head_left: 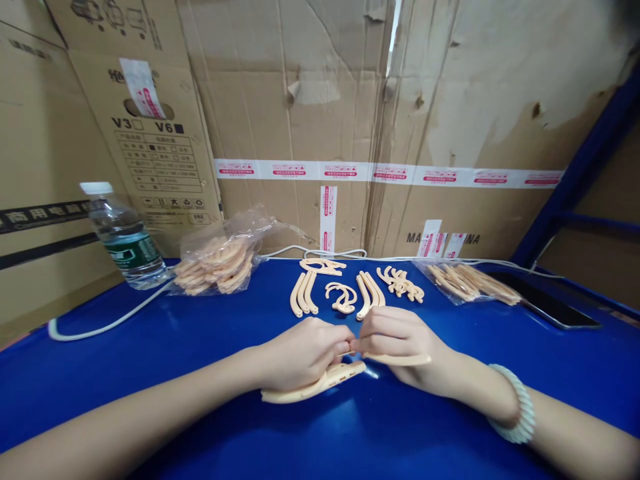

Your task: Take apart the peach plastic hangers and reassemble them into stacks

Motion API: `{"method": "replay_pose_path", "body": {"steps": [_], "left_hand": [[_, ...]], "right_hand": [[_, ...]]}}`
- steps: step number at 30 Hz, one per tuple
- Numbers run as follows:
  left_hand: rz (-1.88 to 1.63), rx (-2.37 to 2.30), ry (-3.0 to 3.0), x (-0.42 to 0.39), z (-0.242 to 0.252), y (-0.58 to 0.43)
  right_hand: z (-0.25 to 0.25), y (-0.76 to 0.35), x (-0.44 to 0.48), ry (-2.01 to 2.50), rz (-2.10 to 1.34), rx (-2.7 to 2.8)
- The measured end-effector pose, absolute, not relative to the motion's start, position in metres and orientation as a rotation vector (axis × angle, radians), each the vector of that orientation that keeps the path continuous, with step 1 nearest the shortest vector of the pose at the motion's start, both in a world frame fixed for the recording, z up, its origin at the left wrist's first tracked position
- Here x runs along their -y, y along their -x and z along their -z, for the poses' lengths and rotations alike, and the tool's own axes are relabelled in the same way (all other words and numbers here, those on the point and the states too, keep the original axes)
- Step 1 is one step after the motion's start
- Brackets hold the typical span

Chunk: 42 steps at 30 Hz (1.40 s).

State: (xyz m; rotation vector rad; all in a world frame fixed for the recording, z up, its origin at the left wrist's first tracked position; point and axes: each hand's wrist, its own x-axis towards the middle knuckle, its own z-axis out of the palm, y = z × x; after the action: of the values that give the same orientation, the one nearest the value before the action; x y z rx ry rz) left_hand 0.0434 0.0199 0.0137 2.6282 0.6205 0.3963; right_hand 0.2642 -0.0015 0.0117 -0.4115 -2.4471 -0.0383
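At lower centre of frame we log: left hand (304,352) closed on long strip (311,388), axis toward lower left; right hand (395,339), touching it, closed on short strip (404,360), axis rightward.

Blue desk (150,347) up front; along its far edge, worn cardboard boxes (310,100) form the wall, banded with red-and-white tape (390,173). Blue metal post (575,173) slants up at the far right corner, daylight showing through a gap (395,27) above.

We log a blue table (150,373): water bottle (125,237); rightward from the bottle, parts bag (217,260), loose curved pieces (345,293), second bag (470,280), phone (545,303).
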Motion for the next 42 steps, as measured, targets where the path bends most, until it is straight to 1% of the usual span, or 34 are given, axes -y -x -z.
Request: {"method": "replay_pose_path", "body": {"steps": [5, 6, 9, 12, 14, 18, 21, 29, 38, 42], "left_hand": [[-0.44, -0.604, -2.513, -0.02, -0.012, -0.044], [-0.46, -0.608, -2.45, -0.021, -0.011, -0.044], [-0.499, -0.629, -2.149, -0.025, -0.006, -0.045], [-0.546, -0.594, -1.754, -0.03, 0.0, -0.048], [-0.599, -0.57, -1.554, -0.033, 0.002, -0.05], [-0.714, -0.64, -1.38, -0.035, -0.002, -0.051], [-0.748, -0.657, -1.318, -0.035, -0.006, -0.05], [-0.84, -0.631, -1.162, -0.038, -0.006, -0.049], [-0.959, -0.648, -1.08, -0.039, -0.007, -0.05], [-0.981, -0.656, -1.053, -0.04, -0.006, -0.05]], "right_hand": [[-0.015, -0.261, 0.008, 0.324, 0.369, 2.458], [-0.016, -0.261, 0.009, 0.309, 0.387, 2.445], [-0.02, -0.268, 0.006, 0.386, 0.204, 2.326], [-0.024, -0.285, -0.012, 0.653, 0.019, 2.148], [-0.026, -0.299, -0.031, 0.94, -0.099, 2.042], [-0.021, -0.327, -0.063, 1.536, -0.28, 1.854], [-0.014, -0.34, -0.077, 1.729, -0.278, 1.785], [-0.011, -0.357, -0.087, 1.852, -0.159, 1.785], [-0.006, -0.356, -0.086, 1.828, -0.115, 1.892], [-0.002, -0.358, -0.085, 1.809, -0.04, 1.892]]}}
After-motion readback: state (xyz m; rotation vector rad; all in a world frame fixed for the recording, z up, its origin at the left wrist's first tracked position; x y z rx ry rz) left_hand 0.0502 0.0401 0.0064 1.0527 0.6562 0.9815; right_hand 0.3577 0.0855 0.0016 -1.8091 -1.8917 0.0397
